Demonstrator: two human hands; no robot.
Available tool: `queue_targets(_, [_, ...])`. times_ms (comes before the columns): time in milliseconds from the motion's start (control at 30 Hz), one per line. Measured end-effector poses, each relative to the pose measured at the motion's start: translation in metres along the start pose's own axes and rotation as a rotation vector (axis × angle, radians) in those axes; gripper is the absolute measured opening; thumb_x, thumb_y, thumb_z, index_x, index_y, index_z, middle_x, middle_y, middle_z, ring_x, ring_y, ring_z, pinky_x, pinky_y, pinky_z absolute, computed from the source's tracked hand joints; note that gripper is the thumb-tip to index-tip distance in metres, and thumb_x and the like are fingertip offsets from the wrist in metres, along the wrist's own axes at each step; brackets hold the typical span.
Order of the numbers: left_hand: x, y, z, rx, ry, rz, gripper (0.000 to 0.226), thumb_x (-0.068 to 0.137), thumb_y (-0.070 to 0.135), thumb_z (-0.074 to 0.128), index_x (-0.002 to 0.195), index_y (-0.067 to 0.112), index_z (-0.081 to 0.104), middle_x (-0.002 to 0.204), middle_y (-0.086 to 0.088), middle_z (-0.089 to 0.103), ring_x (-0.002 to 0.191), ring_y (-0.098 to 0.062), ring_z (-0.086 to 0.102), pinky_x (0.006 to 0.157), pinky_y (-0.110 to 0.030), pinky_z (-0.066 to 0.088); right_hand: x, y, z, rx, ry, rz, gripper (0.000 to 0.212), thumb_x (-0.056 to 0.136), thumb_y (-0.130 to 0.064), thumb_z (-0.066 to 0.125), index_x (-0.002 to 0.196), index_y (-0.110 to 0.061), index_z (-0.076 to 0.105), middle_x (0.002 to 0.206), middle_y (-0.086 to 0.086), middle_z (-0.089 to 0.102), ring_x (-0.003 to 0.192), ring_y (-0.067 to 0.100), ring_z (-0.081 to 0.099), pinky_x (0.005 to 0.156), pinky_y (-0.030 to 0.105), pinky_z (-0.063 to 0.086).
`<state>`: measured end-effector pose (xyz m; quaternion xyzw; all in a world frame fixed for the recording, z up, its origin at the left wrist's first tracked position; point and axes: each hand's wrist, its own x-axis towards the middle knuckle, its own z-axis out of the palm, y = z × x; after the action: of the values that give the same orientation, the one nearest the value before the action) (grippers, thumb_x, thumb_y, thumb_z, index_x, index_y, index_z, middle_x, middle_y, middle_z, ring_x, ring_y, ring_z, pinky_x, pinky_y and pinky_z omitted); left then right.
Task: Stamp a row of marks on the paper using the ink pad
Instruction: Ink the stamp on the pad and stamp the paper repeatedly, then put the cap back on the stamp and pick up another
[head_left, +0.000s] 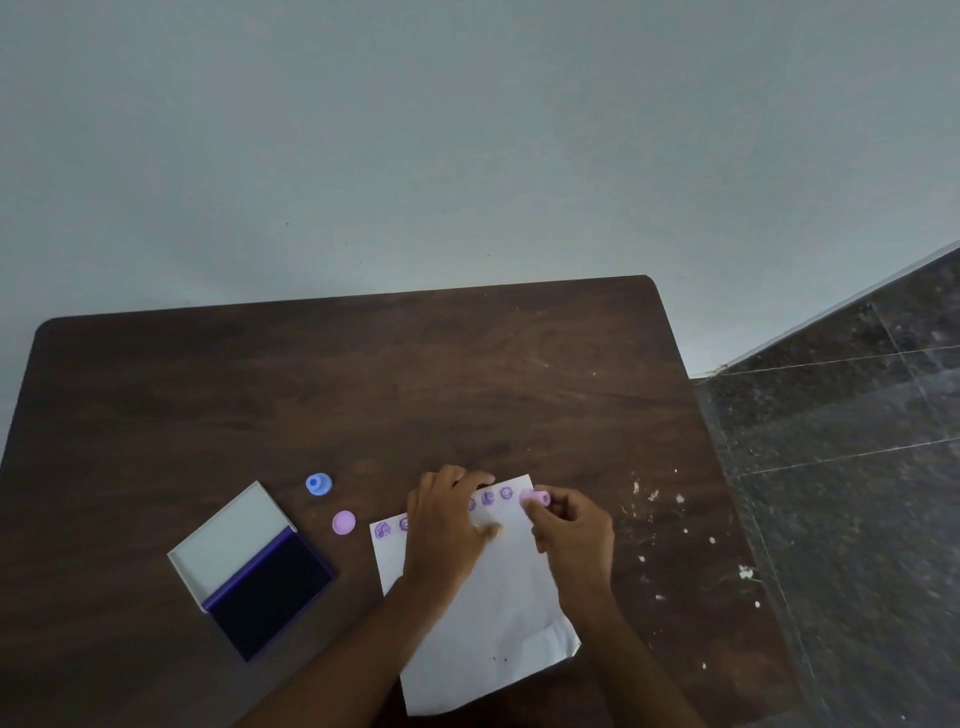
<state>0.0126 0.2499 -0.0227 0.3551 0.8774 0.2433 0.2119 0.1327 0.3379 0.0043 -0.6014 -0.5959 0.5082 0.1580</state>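
Counting five marks (506, 493) on paper (488, 613); one ink pad (270, 587); three stamps (537, 499)

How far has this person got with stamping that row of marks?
Nearly done, it seems. A row of purple marks already runs along the top edge of the paper, though the left hand pinning the sheet hides its middle. The right hand holds a pink stamp at the row's right end, near the paper's corner. The ink pad lies open; little room remains.

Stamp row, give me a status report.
Left hand flat on paper. Right hand holds pink stamp at row's right end. Marks partly hidden. Ink pad open.
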Motion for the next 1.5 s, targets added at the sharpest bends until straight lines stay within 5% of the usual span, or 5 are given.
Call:
queue_targets(367, [-0.045,-0.043,-0.044,-0.113,0.015,-0.141,0.042,0.071,0.052,0.075,0.108,0.036,0.062,0.105,0.020,0.064,0.086,-0.001,0.057,0.073,-0.010,0.043,-0.034,-0.026,-0.001,0.486,-0.260,0.206,0.025,0.073,-0.022,0.080,0.095,-0.012,0.076,0.090,0.013,0.077,0.079,0.033,0.073,0.073,0.038,0.061])
queue_targets(633, [-0.069,-0.088,-0.073,-0.167,0.038,-0.554,0.034,0.084,0.043,0.065,0.115,0.032,0.055,0.118,0.005,0.063,0.106,-0.011,0.057,0.098,-0.032,0.044,-0.068,-0.044,0.051,0.726,-0.517,0.559,0.017,0.083,-0.011,0.071,0.097,-0.003,0.075,0.104,0.021,0.073,0.094,0.032,0.072,0.073,0.035,0.060])
queue_targets(733, [-0.082,-0.104,-0.083,-0.173,0.194,-0.445,0.028,0.080,0.032,0.073,0.106,0.030,0.063,0.108,0.008,0.067,0.097,-0.006,0.058,0.086,-0.023,0.046,-0.077,-0.048,0.065,0.808,-0.526,0.659,0.015,0.085,-0.005,0.067,0.096,0.002,0.074,0.106,0.024,0.072,0.096,0.033,0.071,0.073,0.037,0.061])
queue_targets(1133, [-0.053,-0.117,-0.083,0.004,0.152,-0.318,0.050,0.083,0.040,0.068,0.127,0.019,0.055,0.129,-0.002,0.060,0.115,-0.017,0.055,0.100,-0.026,0.039,-0.094,-0.052,0.094,0.876,-0.481,0.719,0.019,0.089,-0.001,0.061,0.104,0.007,0.068,0.103,0.026,0.072,0.088,0.033,0.073,0.080,0.042,0.060])
queue_targets(1500, [-0.046,-0.112,-0.080,-0.077,0.184,-0.320,0.027,0.086,0.035,0.066,0.104,0.014,0.067,0.099,-0.002,0.070,0.087,-0.014,0.063,0.080,-0.018,0.037,-0.092,-0.055,0.094,0.899,-0.460,0.693,0.020,0.089,-0.001,0.061,0.106,0.008,0.066,0.104,0.027,0.071,0.087,0.034,0.073,0.078,0.042,0.061])
